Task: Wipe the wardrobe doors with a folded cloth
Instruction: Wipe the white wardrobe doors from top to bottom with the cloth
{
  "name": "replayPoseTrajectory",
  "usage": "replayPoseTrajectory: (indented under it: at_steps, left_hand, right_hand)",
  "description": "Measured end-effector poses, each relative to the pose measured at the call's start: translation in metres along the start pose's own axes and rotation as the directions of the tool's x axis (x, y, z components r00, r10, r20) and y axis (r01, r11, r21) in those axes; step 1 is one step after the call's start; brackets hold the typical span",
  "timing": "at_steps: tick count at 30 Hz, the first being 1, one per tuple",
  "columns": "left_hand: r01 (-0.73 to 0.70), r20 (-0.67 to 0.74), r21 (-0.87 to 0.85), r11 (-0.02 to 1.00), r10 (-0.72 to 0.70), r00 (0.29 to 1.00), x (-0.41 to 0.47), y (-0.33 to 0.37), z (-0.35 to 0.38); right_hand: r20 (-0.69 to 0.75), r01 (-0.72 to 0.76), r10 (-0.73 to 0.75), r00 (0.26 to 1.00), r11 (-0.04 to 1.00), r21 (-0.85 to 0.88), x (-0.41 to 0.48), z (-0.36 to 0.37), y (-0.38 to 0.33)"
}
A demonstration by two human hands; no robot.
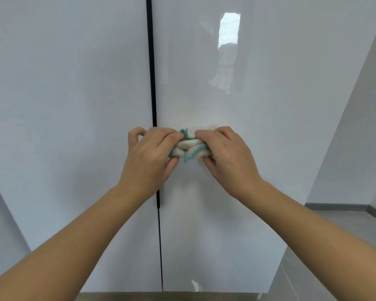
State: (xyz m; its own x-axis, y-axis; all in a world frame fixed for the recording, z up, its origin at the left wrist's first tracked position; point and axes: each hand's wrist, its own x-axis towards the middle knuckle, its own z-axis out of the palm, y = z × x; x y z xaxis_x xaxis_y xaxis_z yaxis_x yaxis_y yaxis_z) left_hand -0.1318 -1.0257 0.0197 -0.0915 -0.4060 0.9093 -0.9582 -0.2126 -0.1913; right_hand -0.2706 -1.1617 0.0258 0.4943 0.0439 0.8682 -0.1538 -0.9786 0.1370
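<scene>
Both hands grip the bunched cloth (188,148) between them, the left hand (149,157) pinching its left end and the right hand (226,155) its right end. The cloth sits just right of the dark gap (152,83) between the left door (70,94) and the right door (258,116), in front of the right one.

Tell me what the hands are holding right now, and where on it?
Both hold the folded cloth: left hand grips its left end, right hand its right end, in front of the right wardrobe door.
</scene>
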Motion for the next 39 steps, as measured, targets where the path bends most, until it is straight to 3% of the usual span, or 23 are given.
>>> replayPoseTrajectory:
  at_steps: [5,11,16,20,39]
  left_hand:
    - [-0.003,-0.083,0.037,0.999,0.006,0.997,0.022,-0.013,0.004]
    - [-0.088,0.043,0.102,0.991,0.084,0.996,0.018,-0.016,0.013]
    - [-0.142,-0.039,0.093,0.986,0.146,0.989,0.010,-0.021,0.020]
    - [-0.155,-0.085,0.134,0.979,0.167,0.982,-0.024,-0.018,0.033]
    - [-0.124,0.127,0.012,0.992,0.121,0.984,-0.205,0.015,0.090]
  right_hand:
    - [-0.215,0.064,-0.108,0.971,0.977,-0.202,0.015,0.011,0.018]
    - [-0.201,0.081,-0.104,0.974,0.990,-0.117,0.016,0.021,0.019]
    - [-0.224,0.089,-0.109,0.968,0.991,-0.098,0.012,0.029,0.017]
    - [-0.210,0.133,-0.150,0.966,0.987,-0.092,-0.022,0.047,0.015]
    - [0.018,0.197,-0.197,0.980,0.980,-0.014,-0.191,0.128,-0.006]
